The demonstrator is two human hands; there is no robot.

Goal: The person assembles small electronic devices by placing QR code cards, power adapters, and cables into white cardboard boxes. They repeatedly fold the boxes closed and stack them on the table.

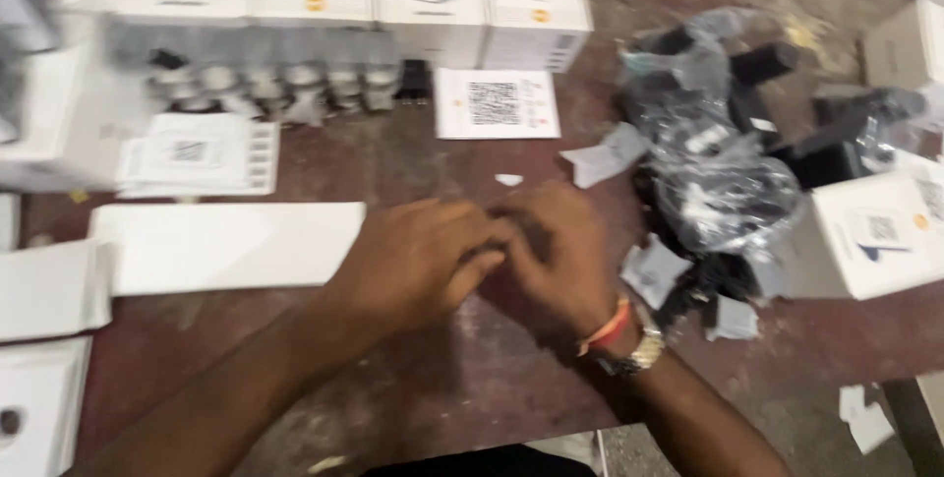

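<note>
Both hands met at the centre of the frame over a worn reddish-brown worktop [462, 379]. Left hand [418, 261] lay with fingers curled and overlapping the right hand [551, 256]; motion blur hid whatever sat between them, so could not tell whether either hand gripped anything. Right wrist carried an orange band [607, 327] and a metal watch [637, 352]. Just left of the left hand, a flat white sheet [221, 244] lay on the worktop, touching or nearly touching the wrist. Right of the hands, a heap of black items in clear plastic bags [723, 177] spread from mid-frame to the upper right, near the right hand but apart from it. A white box [870, 236] stood at the right edge against the heap. A white card with a square code [497, 103] lay above the hands, upper centre. A row of white boxes [413, 5] ran along the top edge, with a line of small grey-white pieces [270, 84] just below it, upper left. Small white scrap [508, 179] sat just above the hands.
</note>
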